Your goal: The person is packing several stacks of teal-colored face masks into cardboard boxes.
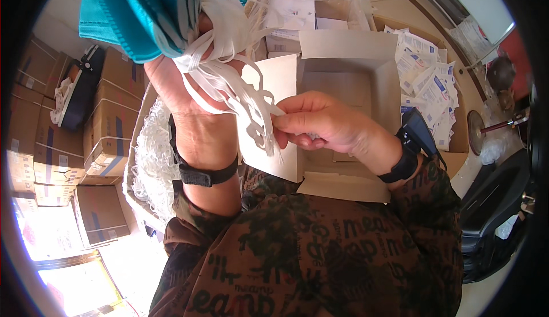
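My left hand (183, 88) is raised close to the camera and grips a stack of teal face masks (137, 8). Their white ear loops (229, 59) hang down in a bunch over my palm. My right hand (326, 123) pinches the lower ends of those loops between thumb and fingers. Both hands are above an open white cardboard box (349, 82) with its flaps spread. Each wrist wears a black band.
A bin of white loose loops or masks (151, 162) sits at my left. Stacked brown cartons (108, 122) stand further left. A carton of small white and blue packets (429, 88) lies to the right. A clear plastic bag with white boxes (297, 8) is behind the open box.
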Demonstrator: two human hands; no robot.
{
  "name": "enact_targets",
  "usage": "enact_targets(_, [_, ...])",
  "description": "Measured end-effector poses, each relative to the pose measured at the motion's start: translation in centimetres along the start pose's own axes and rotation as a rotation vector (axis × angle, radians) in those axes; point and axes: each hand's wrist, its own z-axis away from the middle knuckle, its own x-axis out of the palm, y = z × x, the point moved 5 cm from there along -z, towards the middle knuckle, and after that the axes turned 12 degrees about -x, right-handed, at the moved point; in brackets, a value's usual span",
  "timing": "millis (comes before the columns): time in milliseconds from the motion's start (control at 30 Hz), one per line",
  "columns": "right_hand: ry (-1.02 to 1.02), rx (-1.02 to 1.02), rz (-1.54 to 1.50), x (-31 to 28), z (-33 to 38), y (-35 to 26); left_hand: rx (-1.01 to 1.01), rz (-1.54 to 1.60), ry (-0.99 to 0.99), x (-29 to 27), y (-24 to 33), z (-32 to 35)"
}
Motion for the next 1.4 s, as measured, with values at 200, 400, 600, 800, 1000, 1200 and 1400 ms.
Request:
enact_targets(200, [-0.104,0.023,-0.045,0.8,-0.1,0.3,-0.022,-0.020,-0.026,0.0,0.1,-0.2])
enact_targets(400, [-0.162,-0.226,0.230,2.2,-0.9,0.0,0.054,0.054,0.168,0.0,-0.7,-0.3])
enact_targets(600, [-0.119,-0.137,0.397,1.4,-0.9,0.4,-0.002,0.069,0.054,0.0,-0.3,-0.3])
enact_targets(800, [-0.005,-0.215,0.541,-0.8,0.2,-1.5,0.031,0.076,0.182,-0.1,-0.9,0.1])
enact_targets(1000, [0.083,-0.326,0.677,-1.6,0.9,-3.5,0.027,0.094,0.185,-1.1,-0.9,-0.4])
enact_targets(1200, [0.084,-0.078,0.918,-3.0,1.1,-3.3,0.045,0.128,0.188,-2.8,0.0,-0.6])
enact_targets(1400, [0.093,-0.027,0.272,-2.4,1.0,-1.7,-0.006,0.169,0.107,-2.4,-0.4,-0.7])
